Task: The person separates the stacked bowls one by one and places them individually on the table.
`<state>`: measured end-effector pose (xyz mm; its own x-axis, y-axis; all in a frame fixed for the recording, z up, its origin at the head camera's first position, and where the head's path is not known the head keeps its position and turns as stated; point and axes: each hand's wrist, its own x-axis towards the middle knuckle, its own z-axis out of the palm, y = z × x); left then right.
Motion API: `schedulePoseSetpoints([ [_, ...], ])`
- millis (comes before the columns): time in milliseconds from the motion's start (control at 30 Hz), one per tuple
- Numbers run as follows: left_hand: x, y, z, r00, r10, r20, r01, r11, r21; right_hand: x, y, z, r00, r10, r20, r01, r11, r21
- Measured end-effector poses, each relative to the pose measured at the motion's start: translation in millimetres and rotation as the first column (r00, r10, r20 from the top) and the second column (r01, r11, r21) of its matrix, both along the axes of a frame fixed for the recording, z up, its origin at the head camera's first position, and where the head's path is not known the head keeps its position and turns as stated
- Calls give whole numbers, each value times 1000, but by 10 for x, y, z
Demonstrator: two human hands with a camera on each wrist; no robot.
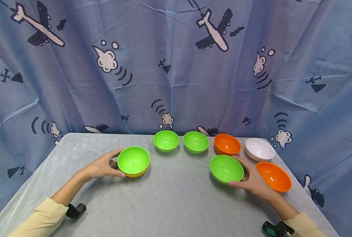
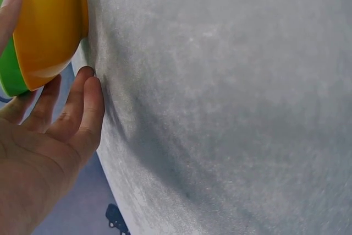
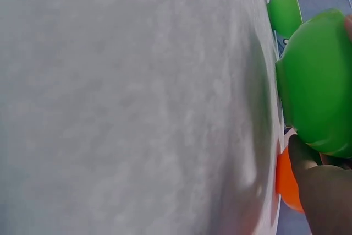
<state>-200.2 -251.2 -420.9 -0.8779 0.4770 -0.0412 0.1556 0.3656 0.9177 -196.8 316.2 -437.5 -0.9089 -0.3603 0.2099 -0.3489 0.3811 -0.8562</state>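
A green bowl (image 1: pixel 133 160) sits nested in a yellow bowl (image 2: pixel 49 23) on the left half of the table. My left hand (image 1: pixel 103 166) holds this stack from its left side, thumb on the near side and fingers round the far side. In the left wrist view the yellow bowl's foot is right at the tabletop. On the right, my right hand (image 1: pixel 256 181) grips another green bowl (image 1: pixel 226 169) by its right side, thumb toward me. The right wrist view shows that bowl's foot close to the table, with an orange bowl (image 3: pixel 288 181) behind my thumb.
Along the table's (image 1: pixel 170 204) back edge stand two green bowls (image 1: pixel 166 141), an orange bowl (image 1: pixel 227 144) and a white bowl (image 1: pixel 259 149). Another orange bowl (image 1: pixel 273 176) is just right of my right hand. A blue patterned curtain (image 1: pixel 176 65) hangs behind.
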Motion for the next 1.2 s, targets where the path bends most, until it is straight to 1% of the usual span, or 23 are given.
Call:
schedulePoseSetpoints([
  [133, -1, -5, -5, 1000, 3, 5, -3, 1000, -3, 31, 32, -3, 1000, -10, 2, 10, 1000, 2],
  [333, 3, -8, -3, 1000, 8, 8, -7, 1000, -10, 51, 70, -26, 998, -38, 44, 37, 999, 15],
  [800, 1, 4, 8, 1000, 9, 13, -8, 1000, -15, 75, 99, -47, 992, -82, 93, 81, 997, 12],
  [1100, -1, 14, 8, 1000, 15, 14, -15, 1000, -22, 70, 122, -68, 992, -81, 100, 81, 997, 8],
  [1200, 0, 13, 7, 1000, 15, 8, -15, 1000, -26, 66, 133, -68, 990, -79, 114, 77, 997, 16],
])
